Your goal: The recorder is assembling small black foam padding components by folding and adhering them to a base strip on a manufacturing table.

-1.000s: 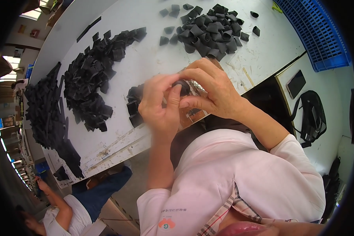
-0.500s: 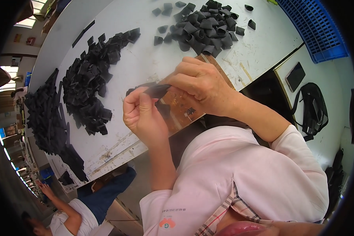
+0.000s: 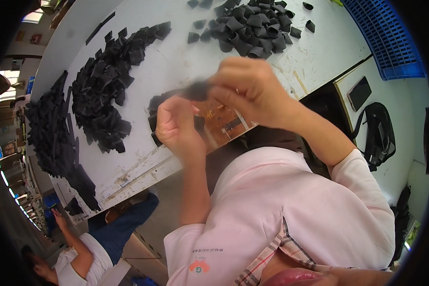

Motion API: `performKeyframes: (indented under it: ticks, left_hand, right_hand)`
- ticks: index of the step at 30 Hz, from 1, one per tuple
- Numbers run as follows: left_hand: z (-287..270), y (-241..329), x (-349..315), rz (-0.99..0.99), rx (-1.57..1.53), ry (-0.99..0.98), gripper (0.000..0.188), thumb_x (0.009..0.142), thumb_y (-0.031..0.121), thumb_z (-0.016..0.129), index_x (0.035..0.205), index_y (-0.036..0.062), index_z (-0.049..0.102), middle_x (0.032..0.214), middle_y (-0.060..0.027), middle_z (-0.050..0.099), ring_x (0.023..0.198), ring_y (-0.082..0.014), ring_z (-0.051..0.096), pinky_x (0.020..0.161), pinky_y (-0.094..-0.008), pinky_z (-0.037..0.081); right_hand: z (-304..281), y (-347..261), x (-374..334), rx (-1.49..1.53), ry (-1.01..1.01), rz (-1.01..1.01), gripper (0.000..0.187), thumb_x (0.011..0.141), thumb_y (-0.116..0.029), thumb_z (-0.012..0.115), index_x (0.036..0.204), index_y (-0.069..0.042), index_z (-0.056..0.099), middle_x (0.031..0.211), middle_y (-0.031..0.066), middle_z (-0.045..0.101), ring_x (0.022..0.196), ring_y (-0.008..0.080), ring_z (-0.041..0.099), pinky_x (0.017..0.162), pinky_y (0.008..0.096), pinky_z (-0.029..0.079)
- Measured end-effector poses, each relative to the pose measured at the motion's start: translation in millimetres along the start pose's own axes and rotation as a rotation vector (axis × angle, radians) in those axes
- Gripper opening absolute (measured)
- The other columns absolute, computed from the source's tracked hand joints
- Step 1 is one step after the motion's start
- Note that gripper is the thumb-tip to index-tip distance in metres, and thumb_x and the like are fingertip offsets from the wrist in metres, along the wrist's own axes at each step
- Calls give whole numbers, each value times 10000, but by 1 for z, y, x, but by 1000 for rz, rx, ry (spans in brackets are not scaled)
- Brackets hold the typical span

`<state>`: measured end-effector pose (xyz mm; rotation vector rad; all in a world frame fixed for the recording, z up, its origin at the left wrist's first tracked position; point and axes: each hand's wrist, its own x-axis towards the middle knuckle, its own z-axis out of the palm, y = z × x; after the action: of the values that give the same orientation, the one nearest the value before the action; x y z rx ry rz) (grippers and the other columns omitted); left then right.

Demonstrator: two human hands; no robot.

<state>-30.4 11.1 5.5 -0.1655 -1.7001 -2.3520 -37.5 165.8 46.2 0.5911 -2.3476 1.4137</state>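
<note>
Between my hands, over the wooden board, is a small black piece of sheet material, smeared by motion. My right hand pinches its right end with thumb and fingers. My left hand is just below and left of the piece, its fingers curled together; whether they still touch the piece is hard to see. Several black pieces lie on the table behind and beside my left hand. A small dark item rests on the board under my right hand.
Piles of flat black pieces and long black strips lie left on the white table. A heap of curled black loops is at the far side. Right are a blue crate, a phone and a black bag. Another person sits lower left.
The black piece has lifted away from my left fingertips and now blurs beside my right hand. My right hand has moved slightly up and right. The view has shifted slightly.
</note>
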Motion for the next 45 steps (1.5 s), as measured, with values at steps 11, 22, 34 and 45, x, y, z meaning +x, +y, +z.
performKeyframes:
  ticks: [11,22,34,45]
  left_hand:
    - [-48,-64,-47,77,1497,-227,196,694,57,616,857,10,518,898,-125,488,887,-314,470,719,-381,421]
    - [-50,-44,-39,-295,922,-270,51,767,51,548,803,16,545,697,-70,566,614,-216,530,570,-300,415]
    - [-9,-3,-49,-706,-408,-69,120,822,59,523,923,-7,525,781,-76,592,631,-132,570,566,-222,452]
    - [-4,-5,-51,-449,156,-76,77,795,36,588,847,-8,554,713,-27,574,587,-39,518,517,-158,412]
  right_hand:
    - [21,31,-44,600,-70,762,227,869,-207,503,863,-8,612,643,-9,534,522,27,445,485,158,367]
    - [44,24,-77,56,-72,397,200,772,-141,610,846,40,573,770,104,602,709,190,585,621,264,459]
    - [30,20,-65,1160,74,951,192,818,-203,592,788,-18,545,701,59,583,582,106,566,508,249,494]
    - [37,16,-66,-180,127,302,234,722,-164,660,870,-23,547,772,90,523,662,231,536,568,325,434]
